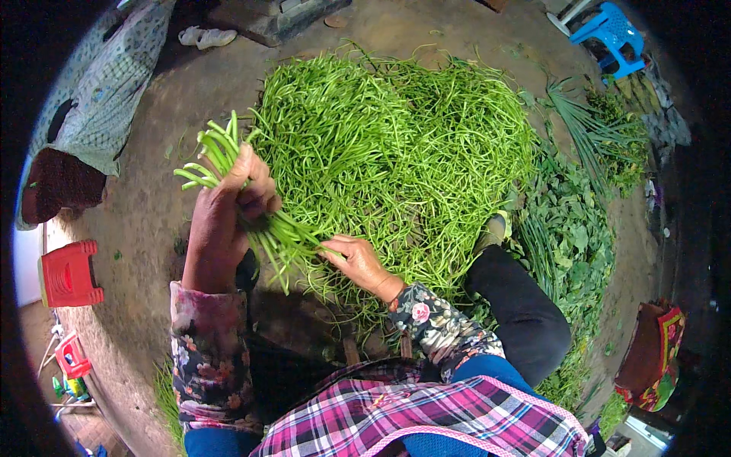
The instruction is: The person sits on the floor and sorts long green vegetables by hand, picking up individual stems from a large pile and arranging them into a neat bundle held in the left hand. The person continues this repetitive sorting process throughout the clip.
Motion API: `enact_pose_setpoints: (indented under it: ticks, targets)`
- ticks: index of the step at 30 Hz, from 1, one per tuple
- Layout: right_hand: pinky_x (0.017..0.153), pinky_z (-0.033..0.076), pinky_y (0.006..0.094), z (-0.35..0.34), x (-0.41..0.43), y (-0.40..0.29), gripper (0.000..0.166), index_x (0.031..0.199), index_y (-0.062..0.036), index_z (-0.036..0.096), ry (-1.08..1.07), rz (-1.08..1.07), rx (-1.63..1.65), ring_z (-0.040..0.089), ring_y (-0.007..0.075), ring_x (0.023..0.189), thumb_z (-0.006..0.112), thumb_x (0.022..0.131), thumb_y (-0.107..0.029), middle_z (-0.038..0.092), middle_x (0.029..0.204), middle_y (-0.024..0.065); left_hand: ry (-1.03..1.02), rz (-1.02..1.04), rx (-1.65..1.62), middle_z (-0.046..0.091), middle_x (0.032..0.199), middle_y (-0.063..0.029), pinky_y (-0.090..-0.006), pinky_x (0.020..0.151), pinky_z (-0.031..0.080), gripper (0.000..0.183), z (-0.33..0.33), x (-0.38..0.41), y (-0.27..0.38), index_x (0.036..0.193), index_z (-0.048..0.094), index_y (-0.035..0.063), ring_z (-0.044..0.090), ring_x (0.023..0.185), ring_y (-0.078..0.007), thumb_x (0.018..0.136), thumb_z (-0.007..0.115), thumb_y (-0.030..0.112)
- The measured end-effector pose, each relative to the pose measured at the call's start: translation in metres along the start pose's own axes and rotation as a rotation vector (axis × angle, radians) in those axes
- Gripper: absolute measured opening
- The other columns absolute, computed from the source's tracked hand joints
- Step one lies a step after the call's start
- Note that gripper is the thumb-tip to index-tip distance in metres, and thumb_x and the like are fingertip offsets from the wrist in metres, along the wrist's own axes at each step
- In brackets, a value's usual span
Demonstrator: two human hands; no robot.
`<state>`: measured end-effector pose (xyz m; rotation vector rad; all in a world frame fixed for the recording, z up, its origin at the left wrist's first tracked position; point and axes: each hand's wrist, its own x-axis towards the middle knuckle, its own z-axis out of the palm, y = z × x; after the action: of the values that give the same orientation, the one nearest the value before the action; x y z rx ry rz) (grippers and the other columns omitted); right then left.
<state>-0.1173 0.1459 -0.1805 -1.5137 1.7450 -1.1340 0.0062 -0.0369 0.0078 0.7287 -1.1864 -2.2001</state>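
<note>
A bundle of long green vegetable stems (288, 233) is gripped in the fist of my left hand (251, 180). Its cut ends fan out above the fist, and the thinner ends hang down to the right. My right hand (357, 260) pinches some of those thin ends between thumb and fingers. Just beyond both hands, a wide heap of loose green stems (394, 143) covers the ground. Between the two hands, part of the bundle is in the left hand's shadow.
Leafy greens (574, 228) lie in a strip along the right, beside my right leg (522, 308). A blue plastic stool (614, 37) stands at the far right. On the left are a red plastic stool (68, 274) and a cloth-draped object (108, 97). Pale shoes (207, 37) lie at the back.
</note>
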Motion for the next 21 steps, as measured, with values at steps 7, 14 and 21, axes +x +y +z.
enact_pose_setpoints:
  ticks: [7,14,21]
  targets:
    - [0.08,0.052,0.0433,-0.055,-0.01,0.131,0.023,0.096,0.0002,0.065,0.307,0.417,-0.696,0.06,0.0361,0.092,0.064,0.082,-0.018,0.063,0.096,0.0193,0.18,0.03,0.05,0.037,0.06,0.0075,-0.0235,0.053,0.032,0.014,-0.002,-0.009,0.005,0.092,0.064,0.0054,0.032,0.052,-0.0043,0.09,0.067,0.019]
    - [0.089,0.049,0.0426,-0.064,-0.012,0.184,0.041,0.102,-0.0009,0.067,-0.094,0.677,-1.019,0.058,0.0338,0.107,0.071,0.079,-0.034,0.063,0.109,0.018,0.348,0.103,0.21,0.04,0.061,0.0066,-0.0228,0.051,0.034,0.013,0.007,-0.015,0.007,0.093,0.065,0.0032,0.035,0.053,-0.0042,0.089,0.067,0.015]
    - [0.077,0.054,0.0447,-0.046,-0.028,0.2,0.036,0.096,-0.0072,0.073,-0.145,0.908,-0.76,0.068,0.0352,0.088,0.071,0.078,-0.038,0.07,0.094,0.0181,0.261,0.15,0.244,0.038,0.059,0.0073,-0.0232,0.053,0.035,0.017,0.007,-0.011,0.007,0.095,0.065,0.0027,0.033,0.051,-0.0037,0.09,0.066,0.019]
